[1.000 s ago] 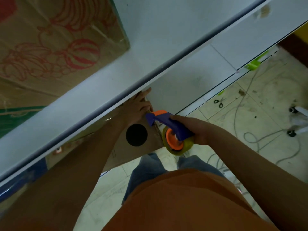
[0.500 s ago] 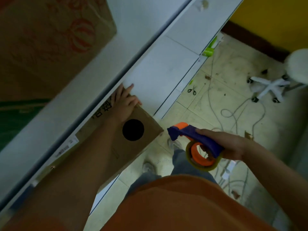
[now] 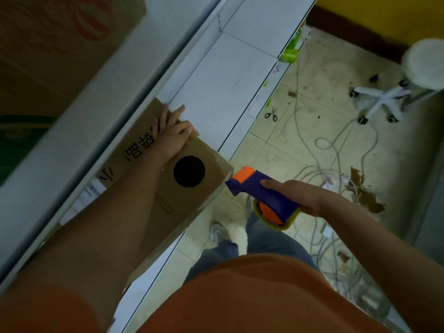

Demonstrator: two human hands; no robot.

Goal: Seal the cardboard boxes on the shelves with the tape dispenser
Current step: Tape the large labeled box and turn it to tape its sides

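The tape dispenser point(image 3: 264, 195) is gripped by the right hand point(image 3: 301, 198), the fingers wrapped round its purple handle and the forefinger laid straight along the top. Its orange head is held just beside the near corner of the cardboard box point(image 3: 192, 186); whether the two are touching cannot be told. The roll of tape hangs under the handle, below the right hand.

The left hand point(image 3: 171, 135) is laid on top of the box, at its far end; the outer fingers are stretched towards the white shelf point(image 3: 216, 92), the inner ones bent over the box's edge. No firm grasp can be made out. A round black hole and black printed characters are seen on the box beside the left wrist, and the box is set on the shelf with its near end jutting over the shelf's edge.

Beyond the right hand, grey cables point(image 3: 336, 150) are strewn over the tiled floor, with scissors point(image 3: 271, 114) near the shelf's foot and a white wheeled stool point(image 3: 384, 99) farther off. Above the left arm, a larger printed carton point(image 3: 60, 39) is seen on a higher shelf.
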